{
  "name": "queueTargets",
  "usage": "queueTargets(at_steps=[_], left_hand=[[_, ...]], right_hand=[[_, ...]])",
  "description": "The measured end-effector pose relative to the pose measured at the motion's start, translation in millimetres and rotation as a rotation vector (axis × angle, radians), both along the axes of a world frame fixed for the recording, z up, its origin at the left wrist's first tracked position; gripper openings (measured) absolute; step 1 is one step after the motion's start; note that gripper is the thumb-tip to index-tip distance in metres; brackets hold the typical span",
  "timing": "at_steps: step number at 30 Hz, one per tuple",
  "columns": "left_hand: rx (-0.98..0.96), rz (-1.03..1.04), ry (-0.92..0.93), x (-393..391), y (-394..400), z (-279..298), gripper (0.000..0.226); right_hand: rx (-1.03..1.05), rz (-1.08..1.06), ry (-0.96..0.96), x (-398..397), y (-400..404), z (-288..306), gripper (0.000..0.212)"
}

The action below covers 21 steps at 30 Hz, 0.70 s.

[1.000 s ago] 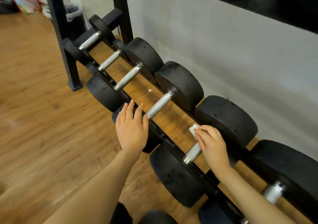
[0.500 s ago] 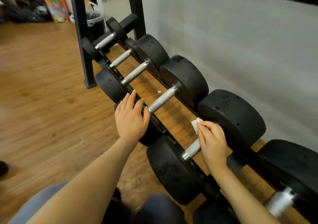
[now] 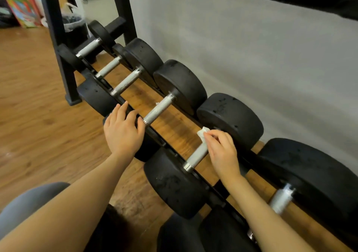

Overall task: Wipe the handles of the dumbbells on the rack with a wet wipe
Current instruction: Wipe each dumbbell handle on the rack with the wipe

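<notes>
Right hand (image 3: 222, 151) wiping a dumbbell handle (image 3: 195, 158) on the rack (image 3: 155, 135), fingers curled around the wet wipe (image 3: 203, 133).

Since a second earlier the wipe has stayed at the handle's far end, by the rear weight; the bare near end probably remains to be wiped. Left hand (image 3: 122, 131), fingers straight, still rests flat on the neighbouring dumbbell's front weight (image 3: 147, 149). Five more handles, including the next handle (image 3: 158, 108), lie along the rack.

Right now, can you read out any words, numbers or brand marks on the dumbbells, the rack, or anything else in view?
None can be read.
Dumbbell heads: plain black, no weight numbers showing.
Colourful box at far left: printed, but too blurred to read.
Wet wipe: blank.
</notes>
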<state>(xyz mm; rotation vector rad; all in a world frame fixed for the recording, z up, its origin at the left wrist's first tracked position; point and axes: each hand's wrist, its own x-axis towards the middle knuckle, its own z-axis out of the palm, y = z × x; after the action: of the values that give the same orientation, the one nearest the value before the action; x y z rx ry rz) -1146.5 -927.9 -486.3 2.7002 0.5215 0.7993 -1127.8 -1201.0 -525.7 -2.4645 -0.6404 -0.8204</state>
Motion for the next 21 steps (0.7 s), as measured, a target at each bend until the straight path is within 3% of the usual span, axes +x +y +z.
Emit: queueTargets(at_steps=[9,12,16,21], left_hand=[[-0.002,0.006,-0.034,1,-3,-1,0.031],[0.001,-0.002,-0.038,1,-2,-1,0.03],[0.0,-0.01,-0.033,0,-1,-1,0.032],[-0.004,-0.002,-0.03,1,-2,-1,0.032]], right_hand=[[-0.052,-0.005,0.054,-18,-21,9,0.029],[-0.163,0.009,-0.06,-15,-23,3,0.035],[-0.113,-0.06,-0.083,-16,-28,4,0.037],[-0.155,0.046,-0.085,-15,-20,-5,0.036]])
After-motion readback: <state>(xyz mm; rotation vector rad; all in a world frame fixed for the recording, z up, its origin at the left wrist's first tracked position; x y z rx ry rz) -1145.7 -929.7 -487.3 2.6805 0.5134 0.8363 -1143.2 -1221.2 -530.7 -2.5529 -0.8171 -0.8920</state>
